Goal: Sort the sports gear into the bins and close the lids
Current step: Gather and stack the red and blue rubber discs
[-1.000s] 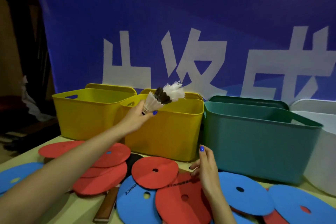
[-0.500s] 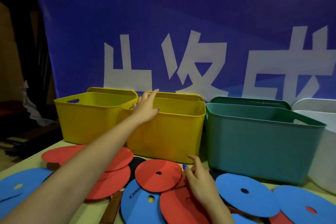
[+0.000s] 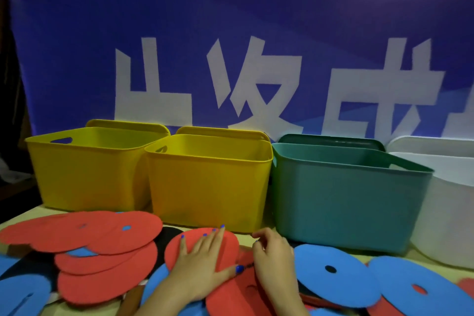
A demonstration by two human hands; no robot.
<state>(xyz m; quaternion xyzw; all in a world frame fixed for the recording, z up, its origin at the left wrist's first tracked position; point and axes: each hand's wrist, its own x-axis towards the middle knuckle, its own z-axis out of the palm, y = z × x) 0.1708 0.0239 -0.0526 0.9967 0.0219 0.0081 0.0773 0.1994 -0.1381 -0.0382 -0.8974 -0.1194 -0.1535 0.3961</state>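
Four open bins in a row, L to R: yellow bin (image 3: pixel 87 174), second yellow bin (image 3: pixel 207 187), teal bin (image 3: pixel 346 202), white bin (image 3: pixel 451 213). Lids stand upright behind each. Flat red discs (image 3: pixel 102 236) and blue discs (image 3: pixel 331 279), each w/ centre hole, overlap on table in front.

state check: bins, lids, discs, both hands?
left yellow bin: open, lid off
middle yellow bin: open, lid off
teal bin: open, lid off
white bin: open
lids: standing behind bins
left hand: flat on red disc
right hand: fingers curled, grasp unclear
blue disc: on table
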